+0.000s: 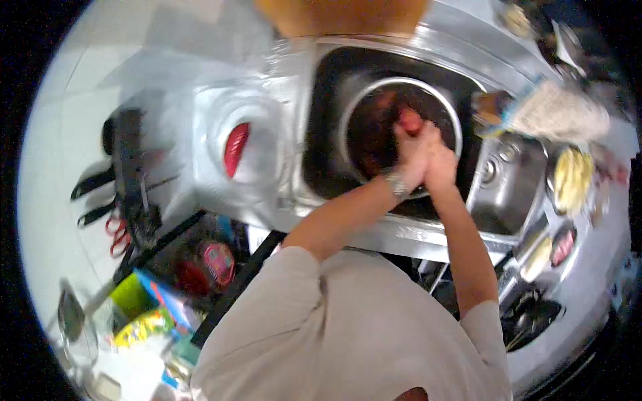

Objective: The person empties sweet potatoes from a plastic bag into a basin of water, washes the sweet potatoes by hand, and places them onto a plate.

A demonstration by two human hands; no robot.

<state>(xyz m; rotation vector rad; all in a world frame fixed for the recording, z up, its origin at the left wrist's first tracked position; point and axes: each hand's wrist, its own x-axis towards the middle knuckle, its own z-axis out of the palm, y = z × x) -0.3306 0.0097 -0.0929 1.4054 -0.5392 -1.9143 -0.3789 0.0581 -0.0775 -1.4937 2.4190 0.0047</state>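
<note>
Shirt (374,321), hands (431,157) around red lump (410,121)

The lump (410,121) right of centre is red; the basin (401,81) has a silver rim. Centre left, a slender piece (235,150) shows bright red. The shirt (401,321) at bottom centre is beige, the object (344,15) at top centre orange-brown.

Over there the bowl (401,80) sits in the sink (324,87), the hands (428,156) and a lump (409,120) over it, with a basin (511,208) just right of the sink, a bag (560,113) behind that, and, leftward, the surface (187,113), then knives (93,184) farther out.
</note>
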